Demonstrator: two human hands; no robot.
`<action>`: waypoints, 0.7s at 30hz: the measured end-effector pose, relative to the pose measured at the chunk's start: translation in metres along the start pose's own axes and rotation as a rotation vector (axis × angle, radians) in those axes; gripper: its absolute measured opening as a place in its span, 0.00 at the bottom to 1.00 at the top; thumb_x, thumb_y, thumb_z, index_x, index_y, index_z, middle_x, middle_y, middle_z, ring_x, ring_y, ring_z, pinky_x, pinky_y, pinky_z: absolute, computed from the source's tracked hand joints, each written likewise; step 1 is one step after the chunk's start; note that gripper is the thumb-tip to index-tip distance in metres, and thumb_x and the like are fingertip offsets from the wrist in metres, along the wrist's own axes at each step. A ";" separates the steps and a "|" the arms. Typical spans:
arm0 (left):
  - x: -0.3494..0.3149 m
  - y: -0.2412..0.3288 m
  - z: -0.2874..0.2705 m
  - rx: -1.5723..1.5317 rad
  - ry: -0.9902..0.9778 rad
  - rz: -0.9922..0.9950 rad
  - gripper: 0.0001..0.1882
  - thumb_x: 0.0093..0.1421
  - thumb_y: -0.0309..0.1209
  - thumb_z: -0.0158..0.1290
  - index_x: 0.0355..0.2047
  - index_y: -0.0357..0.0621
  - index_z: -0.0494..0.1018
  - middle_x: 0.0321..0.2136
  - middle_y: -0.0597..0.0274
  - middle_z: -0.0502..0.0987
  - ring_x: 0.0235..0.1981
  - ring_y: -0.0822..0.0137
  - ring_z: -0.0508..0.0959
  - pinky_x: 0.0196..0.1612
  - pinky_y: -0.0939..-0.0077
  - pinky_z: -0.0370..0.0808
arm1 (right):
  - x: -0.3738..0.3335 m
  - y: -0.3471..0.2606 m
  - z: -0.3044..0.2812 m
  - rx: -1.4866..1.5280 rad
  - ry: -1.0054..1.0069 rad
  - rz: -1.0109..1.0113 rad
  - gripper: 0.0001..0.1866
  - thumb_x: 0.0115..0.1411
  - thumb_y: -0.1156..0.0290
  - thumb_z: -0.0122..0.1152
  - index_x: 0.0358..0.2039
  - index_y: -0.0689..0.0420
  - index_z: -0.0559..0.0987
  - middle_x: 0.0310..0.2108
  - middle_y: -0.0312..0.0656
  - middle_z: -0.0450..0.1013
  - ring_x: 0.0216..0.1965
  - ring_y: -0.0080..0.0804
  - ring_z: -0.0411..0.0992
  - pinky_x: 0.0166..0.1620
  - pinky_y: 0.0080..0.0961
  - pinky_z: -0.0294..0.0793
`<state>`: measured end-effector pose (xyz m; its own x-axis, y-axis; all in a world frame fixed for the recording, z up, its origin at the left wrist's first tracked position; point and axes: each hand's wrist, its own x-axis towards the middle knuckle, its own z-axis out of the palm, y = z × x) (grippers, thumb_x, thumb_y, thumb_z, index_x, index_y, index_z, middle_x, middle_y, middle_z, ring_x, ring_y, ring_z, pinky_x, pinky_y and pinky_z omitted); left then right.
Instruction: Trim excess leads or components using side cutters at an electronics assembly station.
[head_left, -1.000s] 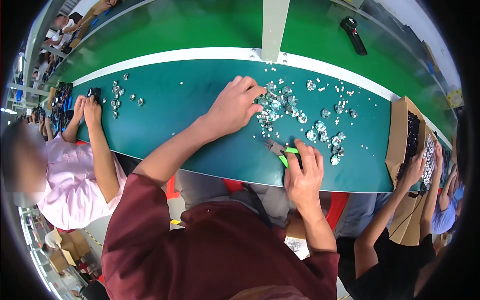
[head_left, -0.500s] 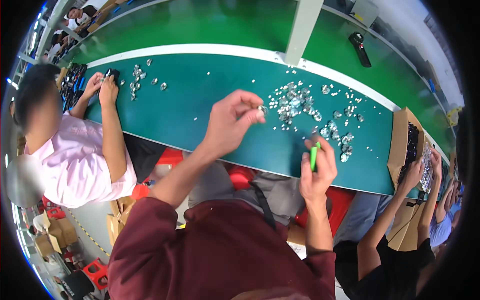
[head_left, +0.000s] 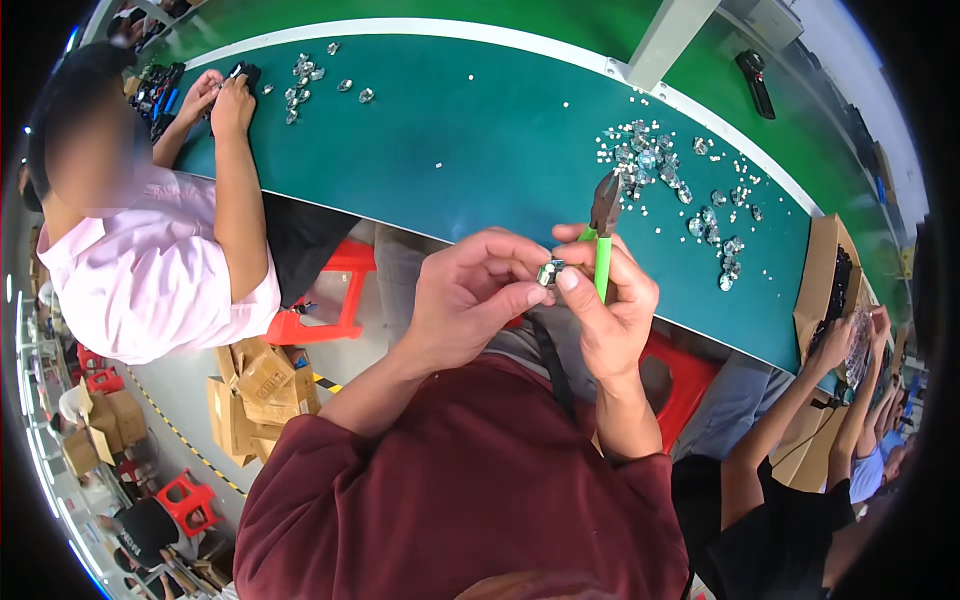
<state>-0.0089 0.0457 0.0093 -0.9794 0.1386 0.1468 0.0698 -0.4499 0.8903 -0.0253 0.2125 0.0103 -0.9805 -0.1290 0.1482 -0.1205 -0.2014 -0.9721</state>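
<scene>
My left hand (head_left: 455, 300) pinches a small shiny part (head_left: 547, 272), metallic with a dark green face, between thumb and fingertips. Just right of it, my right hand (head_left: 618, 315) has green-handled pliers (head_left: 604, 250) tucked in its fingers, jaws pointing up and away. The right thumb and a fingertip also reach the small part, so both hands meet on it in front of my body, near the table's front edge. Beyond them lies a loose heap of similar shiny parts (head_left: 645, 160), mixed with tiny white bits.
The green table (head_left: 400, 130) carries a smaller cluster of parts (head_left: 300, 85) at the far left, near a co-worker in pink (head_left: 150, 260). At right, a cardboard box (head_left: 818, 280) stands beside another person's hands (head_left: 850, 340). A dark handheld tool (head_left: 755, 85) rests beyond the table rail.
My left hand has drawn back toward me with the small part, and my right hand has come up beside it with the pliers. The whole view has shifted too.
</scene>
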 end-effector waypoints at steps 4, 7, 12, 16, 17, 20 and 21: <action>-0.002 -0.005 -0.003 0.007 -0.020 0.052 0.14 0.62 0.14 0.56 0.48 0.31 0.73 0.39 0.58 0.77 0.39 0.71 0.80 0.42 0.77 0.78 | -0.003 0.005 -0.001 0.057 -0.037 -0.050 0.07 0.61 0.81 0.62 0.40 0.68 0.81 0.47 0.47 0.75 0.38 0.27 0.77 0.42 0.23 0.78; -0.003 -0.004 0.004 0.026 -0.012 0.053 0.14 0.62 0.14 0.55 0.48 0.32 0.75 0.39 0.59 0.76 0.38 0.71 0.79 0.41 0.78 0.78 | -0.009 -0.001 -0.001 0.050 -0.004 -0.052 0.07 0.61 0.81 0.63 0.40 0.67 0.81 0.46 0.47 0.75 0.39 0.28 0.76 0.43 0.25 0.78; -0.010 -0.008 0.003 0.758 0.024 0.352 0.16 0.58 0.22 0.60 0.48 0.36 0.77 0.36 0.58 0.78 0.35 0.66 0.78 0.38 0.75 0.75 | -0.021 0.012 0.003 -0.119 0.064 -0.083 0.07 0.62 0.75 0.63 0.39 0.62 0.79 0.45 0.45 0.77 0.42 0.30 0.75 0.45 0.28 0.77; -0.013 -0.004 -0.004 0.619 0.072 0.248 0.14 0.66 0.31 0.55 0.47 0.33 0.76 0.38 0.59 0.77 0.39 0.69 0.74 0.44 0.78 0.69 | -0.018 0.008 0.008 -0.157 0.039 -0.275 0.08 0.56 0.77 0.68 0.36 0.63 0.81 0.45 0.49 0.75 0.41 0.36 0.76 0.42 0.29 0.75; -0.012 -0.001 -0.006 0.584 0.033 0.218 0.15 0.66 0.32 0.55 0.47 0.33 0.76 0.38 0.60 0.77 0.38 0.70 0.73 0.44 0.79 0.69 | -0.019 0.005 0.007 -0.216 0.088 -0.311 0.09 0.55 0.77 0.69 0.36 0.64 0.81 0.46 0.50 0.74 0.41 0.38 0.76 0.42 0.30 0.75; -0.012 0.007 -0.004 0.551 0.004 0.117 0.15 0.67 0.35 0.56 0.44 0.33 0.75 0.36 0.63 0.76 0.36 0.74 0.72 0.42 0.81 0.67 | -0.022 -0.001 0.003 -0.324 0.137 -0.408 0.10 0.53 0.76 0.71 0.35 0.65 0.80 0.48 0.52 0.73 0.39 0.43 0.77 0.41 0.32 0.77; -0.013 0.009 -0.009 0.559 -0.006 0.073 0.15 0.67 0.36 0.56 0.42 0.33 0.75 0.35 0.64 0.76 0.35 0.75 0.71 0.41 0.82 0.67 | -0.019 0.000 0.000 -0.362 0.115 -0.528 0.10 0.52 0.76 0.71 0.34 0.65 0.80 0.48 0.51 0.74 0.38 0.44 0.77 0.40 0.34 0.77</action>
<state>0.0023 0.0317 0.0116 -0.9673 0.1306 0.2173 0.2285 0.0772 0.9705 -0.0070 0.2151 0.0078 -0.7831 0.0066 0.6218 -0.6156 0.1332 -0.7767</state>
